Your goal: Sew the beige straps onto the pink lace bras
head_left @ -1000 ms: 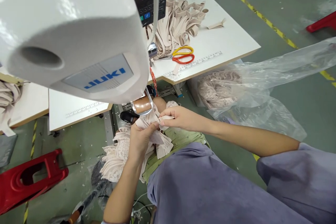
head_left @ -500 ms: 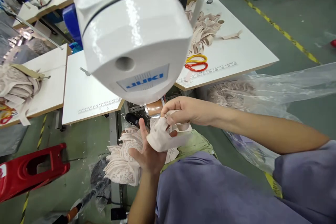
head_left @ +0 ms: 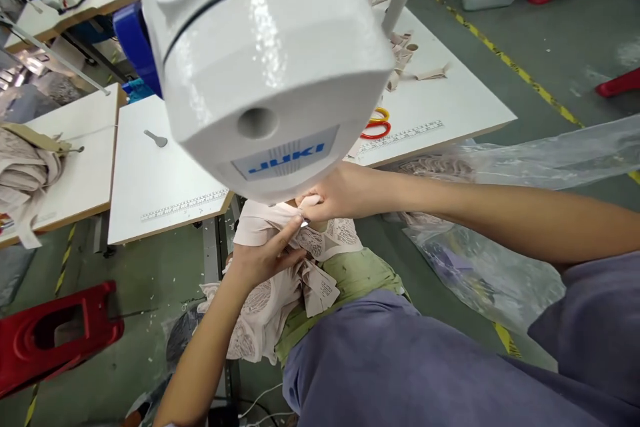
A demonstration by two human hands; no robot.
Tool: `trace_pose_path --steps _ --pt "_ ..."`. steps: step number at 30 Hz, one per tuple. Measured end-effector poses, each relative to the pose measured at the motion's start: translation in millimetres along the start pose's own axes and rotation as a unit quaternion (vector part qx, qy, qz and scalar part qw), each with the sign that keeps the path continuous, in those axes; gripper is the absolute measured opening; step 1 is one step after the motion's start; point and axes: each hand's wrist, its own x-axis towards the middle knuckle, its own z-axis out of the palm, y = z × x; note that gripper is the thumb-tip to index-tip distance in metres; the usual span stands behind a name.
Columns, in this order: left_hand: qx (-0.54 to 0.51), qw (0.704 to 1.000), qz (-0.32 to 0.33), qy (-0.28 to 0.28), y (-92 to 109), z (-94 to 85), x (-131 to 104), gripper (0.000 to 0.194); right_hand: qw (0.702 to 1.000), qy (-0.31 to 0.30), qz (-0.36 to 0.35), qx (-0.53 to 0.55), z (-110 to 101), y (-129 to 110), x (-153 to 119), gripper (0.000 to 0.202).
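Observation:
A pale beige lace garment (head_left: 340, 235), which looks like a bra, lies over my lap just below the head of a white sewing machine (head_left: 280, 73). My left hand (head_left: 263, 259) presses its smooth band (head_left: 260, 221) between thumb and fingers. Close beside it, my right hand (head_left: 333, 195) pinches a folded edge of the same fabric, its fingertips partly hidden under the machine head. A white printed label (head_left: 323, 287) hangs from the lace. More lace (head_left: 255, 320) drapes below my left wrist. The needle area is hidden behind the machine head.
On the right white table (head_left: 465, 97) lie red-handled scissors (head_left: 376, 129) and beige strips (head_left: 400, 53). The left white table (head_left: 145, 180) carries a small grey spoon-shaped piece (head_left: 156, 139). A red stool (head_left: 60, 333) stands at lower left; clear plastic (head_left: 490, 273) spreads at right.
Both hands have come together beneath the machine head. My left hand, open with fingers spread before, now grips the fabric. The garment has been spread out, showing its lace and smooth band.

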Motion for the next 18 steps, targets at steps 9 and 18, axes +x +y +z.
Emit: trace_pose_path --steps 9,18 --pt "0.009 0.998 -0.059 0.005 25 -7.7 4 0.066 0.983 0.152 -0.103 0.000 27 31 -16 0.020" --pt "0.025 0.986 -0.161 -0.028 51 -5.9 10 0.061 0.973 0.195 -0.090 0.080 31 38 -16 0.011"
